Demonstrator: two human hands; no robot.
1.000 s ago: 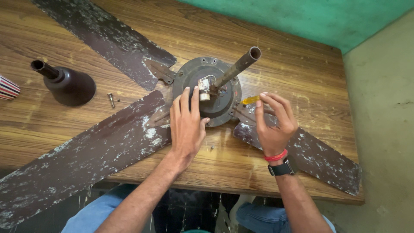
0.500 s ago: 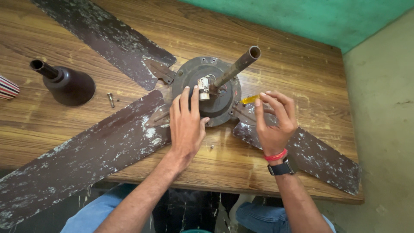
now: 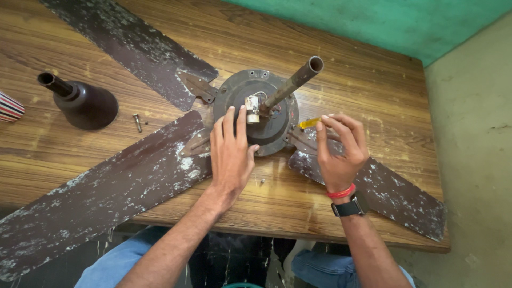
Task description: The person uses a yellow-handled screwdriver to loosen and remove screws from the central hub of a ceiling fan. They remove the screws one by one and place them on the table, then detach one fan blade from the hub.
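We look down on a worn wooden table with a streaked grain, set against a green wall and beside a pale plaster wall. On the table lies a ceiling fan: its round dark motor sits near the middle, and three brown, paint-flecked blades run out from it, one to the upper left, one to the lower left, one to the lower right. The rod rises from the motor's centre, its long axis tilted up and to the right, open end uppermost. The left hand lies flat on the motor's near edge, fingers apart, clamped on nothing. The right hand rests over the root of the lower-right blade, its fingers pinched together on a yellow-handled screwdriver, which points left toward the motor. At the left stands a dark bell-shaped cover, neck pointing up-left; a small screw lies just beside it, and another near the left wrist. A red-and-white striped thing shows at the left edge; we cannot tell what it is.
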